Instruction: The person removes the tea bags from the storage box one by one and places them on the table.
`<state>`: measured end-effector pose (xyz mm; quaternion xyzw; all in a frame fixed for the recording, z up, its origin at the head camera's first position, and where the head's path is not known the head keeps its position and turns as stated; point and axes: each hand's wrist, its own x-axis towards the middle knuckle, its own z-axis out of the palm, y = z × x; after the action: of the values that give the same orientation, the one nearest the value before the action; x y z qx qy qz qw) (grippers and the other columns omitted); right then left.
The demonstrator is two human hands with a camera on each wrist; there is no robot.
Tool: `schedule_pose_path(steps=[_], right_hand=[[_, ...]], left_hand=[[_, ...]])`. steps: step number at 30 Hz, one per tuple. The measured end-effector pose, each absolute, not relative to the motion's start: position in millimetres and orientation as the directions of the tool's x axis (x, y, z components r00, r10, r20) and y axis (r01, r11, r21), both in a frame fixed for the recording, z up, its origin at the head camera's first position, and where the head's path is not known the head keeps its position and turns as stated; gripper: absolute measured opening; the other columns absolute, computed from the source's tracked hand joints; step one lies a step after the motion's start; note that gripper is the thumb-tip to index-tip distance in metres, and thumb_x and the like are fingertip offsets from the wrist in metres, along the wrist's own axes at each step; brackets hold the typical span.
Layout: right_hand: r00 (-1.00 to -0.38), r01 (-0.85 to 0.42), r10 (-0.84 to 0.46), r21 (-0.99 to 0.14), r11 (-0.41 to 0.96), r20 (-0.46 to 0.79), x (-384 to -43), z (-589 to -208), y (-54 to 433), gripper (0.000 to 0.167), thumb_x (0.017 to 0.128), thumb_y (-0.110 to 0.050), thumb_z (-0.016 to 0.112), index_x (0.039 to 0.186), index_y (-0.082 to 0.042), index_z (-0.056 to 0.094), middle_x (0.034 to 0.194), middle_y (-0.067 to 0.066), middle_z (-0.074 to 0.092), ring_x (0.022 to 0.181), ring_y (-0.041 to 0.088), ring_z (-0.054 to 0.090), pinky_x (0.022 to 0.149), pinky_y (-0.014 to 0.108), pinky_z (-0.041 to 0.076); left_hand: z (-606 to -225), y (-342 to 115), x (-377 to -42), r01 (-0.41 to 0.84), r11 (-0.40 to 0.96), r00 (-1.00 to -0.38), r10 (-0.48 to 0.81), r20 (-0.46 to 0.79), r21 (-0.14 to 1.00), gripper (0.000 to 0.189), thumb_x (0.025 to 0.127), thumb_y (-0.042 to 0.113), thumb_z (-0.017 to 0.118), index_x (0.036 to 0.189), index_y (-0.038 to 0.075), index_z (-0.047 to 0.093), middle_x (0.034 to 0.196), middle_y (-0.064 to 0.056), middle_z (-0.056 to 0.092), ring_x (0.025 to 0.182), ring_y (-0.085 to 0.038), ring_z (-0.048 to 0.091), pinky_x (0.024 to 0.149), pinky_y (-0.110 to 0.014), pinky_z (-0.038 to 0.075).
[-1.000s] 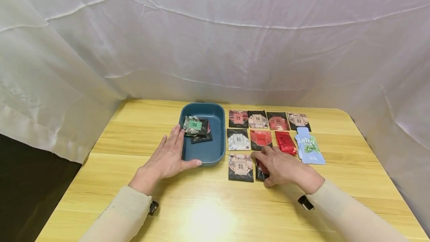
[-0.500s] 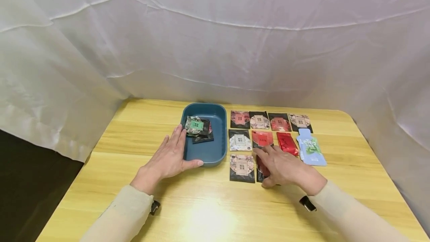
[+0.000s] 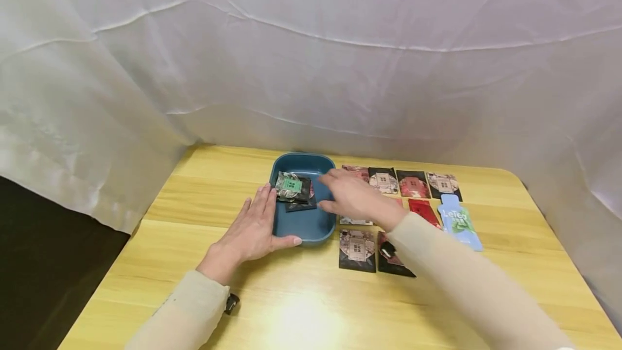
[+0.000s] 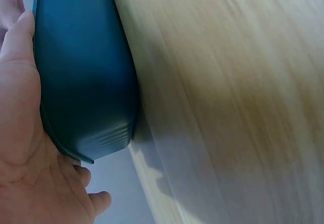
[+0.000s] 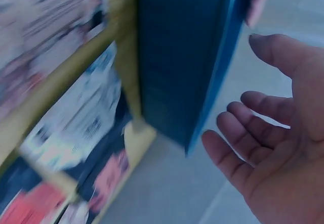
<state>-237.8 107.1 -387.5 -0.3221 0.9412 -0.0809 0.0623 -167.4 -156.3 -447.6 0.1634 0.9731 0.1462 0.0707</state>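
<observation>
My left hand [image 3: 250, 226] rests along the left rim of a blue tray [image 3: 306, 231], its fingers straight and its thumb at the front edge. The left wrist view shows that palm against the tray's outer wall [image 4: 86, 72]. Above the tray's right side hovers my right hand [image 3: 357, 196]. In the right wrist view its fingers [image 5: 235, 153] curve loosely, apart from the thumb, with nothing between them. A tea sachet with a green label [image 3: 291, 184] lies in the tray on top of dark sachets [image 3: 300, 207].
Tea sachets lie in rows right of the tray, including a floral one [image 3: 357, 250], a dark one [image 3: 397, 266] and a red one [image 3: 424, 211]. Beside them is a bottle-shaped blue LeTea packet [image 3: 459, 221]. A pale curtain [image 3: 311, 85] hangs behind the table.
My right hand has left the dark sachet in the front row and moved left and away to the tray. That sachet still lies on the table. The left hand keeps its place on the rim.
</observation>
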Motion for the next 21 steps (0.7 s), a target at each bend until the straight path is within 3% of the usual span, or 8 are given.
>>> schedule_pose_path(steps=[3,8,21], right_hand=[[-0.767,-0.617,-0.634,-0.159,0.77,-0.094,-253,-393,80,0.068,0.101,-0.045,0.071,0.153,-0.005,0.054,0.149,0.016,0.058,0.14,0.033,0.054,0.116,0.051,0.047],[-0.786,-0.592,-0.607,-0.142,0.793,-0.117,-272,-403,55,0.069,0.1,-0.045,0.071,0.154,-0.006,0.052,0.155,0.016,0.054,0.146,0.034,0.048,0.121,0.049,0.042],[-0.828,-0.451,-0.51,-0.265,0.852,-0.233,-294,-439,47,0.094,0.096,-0.049,0.074,0.167,-0.007,0.028,0.17,0.019,0.033,0.159,0.038,0.029,0.13,0.05,0.027]], left_hand=[[-446,-153,-168,0.301,0.905,-0.935,0.343,-0.094,0.302,0.135,0.083,0.091,0.054,0.168,-0.001,0.006,0.177,-0.021,-0.003,0.165,-0.035,0.0,0.132,-0.057,0.011],[-444,-147,-168,0.312,0.902,-0.928,0.356,-0.106,0.299,0.135,0.083,0.093,0.052,0.168,-0.001,0.006,0.177,-0.021,-0.004,0.165,-0.034,-0.002,0.132,-0.056,0.011],[-445,-135,-167,0.311,0.895,-0.923,0.364,-0.124,0.319,0.135,0.083,0.092,0.054,0.168,0.0,0.004,0.177,-0.02,-0.004,0.165,-0.032,-0.003,0.133,-0.055,0.009]])
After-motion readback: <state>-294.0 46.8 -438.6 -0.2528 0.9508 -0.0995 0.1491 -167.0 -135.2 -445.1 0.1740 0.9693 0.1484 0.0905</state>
